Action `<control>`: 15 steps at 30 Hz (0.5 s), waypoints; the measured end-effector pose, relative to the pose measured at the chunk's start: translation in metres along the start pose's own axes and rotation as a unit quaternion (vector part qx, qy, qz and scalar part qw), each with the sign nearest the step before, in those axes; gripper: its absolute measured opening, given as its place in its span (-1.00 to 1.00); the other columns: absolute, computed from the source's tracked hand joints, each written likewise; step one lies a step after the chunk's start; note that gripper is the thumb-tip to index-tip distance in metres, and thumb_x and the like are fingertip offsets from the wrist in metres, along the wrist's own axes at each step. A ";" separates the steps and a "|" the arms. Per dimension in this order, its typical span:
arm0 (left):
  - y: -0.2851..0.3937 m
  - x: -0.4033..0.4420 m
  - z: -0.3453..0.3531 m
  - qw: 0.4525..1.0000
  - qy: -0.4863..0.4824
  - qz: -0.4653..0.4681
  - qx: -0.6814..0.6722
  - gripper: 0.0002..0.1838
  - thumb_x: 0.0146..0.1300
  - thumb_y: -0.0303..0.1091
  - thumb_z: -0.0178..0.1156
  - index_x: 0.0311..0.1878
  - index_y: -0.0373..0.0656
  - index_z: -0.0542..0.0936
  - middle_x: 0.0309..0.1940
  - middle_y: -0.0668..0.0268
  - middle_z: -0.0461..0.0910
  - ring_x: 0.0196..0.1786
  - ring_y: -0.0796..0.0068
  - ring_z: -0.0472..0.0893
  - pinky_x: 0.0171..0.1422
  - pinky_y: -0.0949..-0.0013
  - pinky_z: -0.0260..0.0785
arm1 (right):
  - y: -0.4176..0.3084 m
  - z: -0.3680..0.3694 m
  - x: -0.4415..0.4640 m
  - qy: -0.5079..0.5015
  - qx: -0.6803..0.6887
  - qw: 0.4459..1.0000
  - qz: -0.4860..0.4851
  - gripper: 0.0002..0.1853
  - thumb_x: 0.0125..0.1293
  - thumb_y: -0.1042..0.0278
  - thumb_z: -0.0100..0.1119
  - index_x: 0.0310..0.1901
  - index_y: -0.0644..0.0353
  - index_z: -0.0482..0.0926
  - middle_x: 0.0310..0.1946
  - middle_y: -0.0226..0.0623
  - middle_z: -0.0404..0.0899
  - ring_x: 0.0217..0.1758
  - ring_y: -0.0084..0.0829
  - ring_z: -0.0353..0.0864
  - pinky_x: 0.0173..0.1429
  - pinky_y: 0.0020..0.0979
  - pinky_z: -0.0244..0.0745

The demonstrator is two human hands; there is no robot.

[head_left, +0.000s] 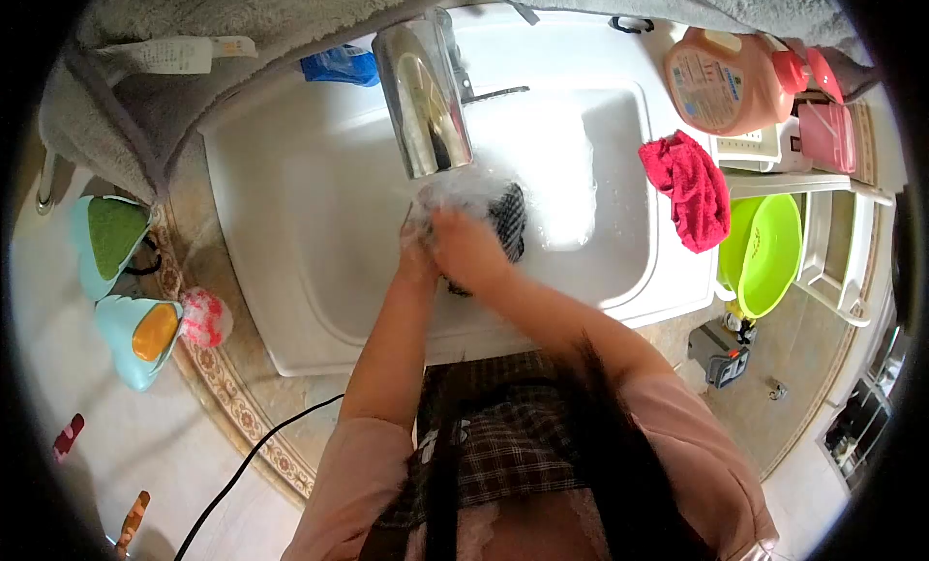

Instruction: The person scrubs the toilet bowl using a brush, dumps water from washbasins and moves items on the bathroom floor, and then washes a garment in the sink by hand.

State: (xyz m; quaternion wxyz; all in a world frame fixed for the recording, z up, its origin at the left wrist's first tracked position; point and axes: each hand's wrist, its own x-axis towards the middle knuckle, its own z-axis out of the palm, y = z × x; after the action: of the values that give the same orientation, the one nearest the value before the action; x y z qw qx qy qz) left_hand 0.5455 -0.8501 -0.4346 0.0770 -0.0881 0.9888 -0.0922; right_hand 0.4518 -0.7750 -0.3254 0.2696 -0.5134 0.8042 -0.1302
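Under the metal faucet [421,97], my left hand [418,244] and my right hand [466,244] are pressed close together over the white sink [329,310]. Both are closed on a wet black-and-white checked cloth [508,218]. Part of the cloth sticks out to the right of my right hand, and a dark edge of it shows below. Splashing water and motion blur hide most of my fingers.
A red cloth [689,189] hangs over the sink's right rim, near a pink detergent bottle [721,82]. A green basin [764,256] sits on a white rack [832,242]. Blue wall holders [140,363] are at left. A grey towel [300,19] hangs across the top.
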 end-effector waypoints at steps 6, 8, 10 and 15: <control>0.009 0.028 -0.095 0.307 -0.047 -0.517 -0.798 -0.42 0.21 -0.07 0.04 0.11 -0.41 0.34 0.07 0.09 0.38 0.08 0.26 0.41 0.12 0.34 0.25 | 0.104 -0.025 0.039 0.115 0.245 0.936 0.225 -0.53 0.27 -0.03 -0.09 -0.19 0.30 0.52 -0.34 0.06 0.55 -0.23 -0.06 0.54 -0.09 -0.25 0.42; -0.013 0.024 -0.097 0.379 -0.017 -0.498 -0.780 -0.43 0.16 -0.15 0.12 0.13 -0.38 0.32 0.08 0.04 0.37 0.07 0.22 0.41 0.13 0.29 0.25 | 0.129 -0.030 0.032 0.190 0.238 0.933 0.194 -0.51 0.24 -0.04 -0.01 -0.11 0.30 0.49 -0.22 0.08 0.52 -0.10 -0.11 0.51 -0.03 -0.26 0.39; 0.001 0.007 -0.013 0.645 0.084 -0.467 -0.599 -0.45 0.16 -0.09 0.12 0.12 -0.28 0.36 0.00 0.07 0.44 0.02 0.19 0.46 0.13 0.24 0.27 | 0.138 0.002 0.024 0.291 0.069 0.930 0.216 -0.47 0.15 -0.03 0.12 -0.05 0.31 0.45 -0.05 0.05 0.42 0.08 -0.08 0.36 0.10 -0.22 0.29; -0.024 0.033 -0.068 0.032 -0.001 -0.349 -0.936 -0.55 0.28 -0.04 -0.07 0.13 -0.09 0.36 0.14 0.18 0.32 0.04 0.22 0.44 0.13 0.18 0.31 | 0.039 -0.001 0.009 0.114 0.212 0.970 -0.037 -0.47 0.08 -0.06 0.16 -0.17 0.33 0.49 0.08 0.02 0.31 0.11 -0.07 0.33 0.13 -0.21 0.31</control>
State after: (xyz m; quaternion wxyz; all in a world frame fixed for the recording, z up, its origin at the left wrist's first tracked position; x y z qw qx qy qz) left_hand 0.5055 -0.8680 -0.3687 -0.1109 -0.4205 0.0873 0.8963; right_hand 0.4186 -0.7662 -0.3463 0.2736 -0.4558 0.7641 -0.3653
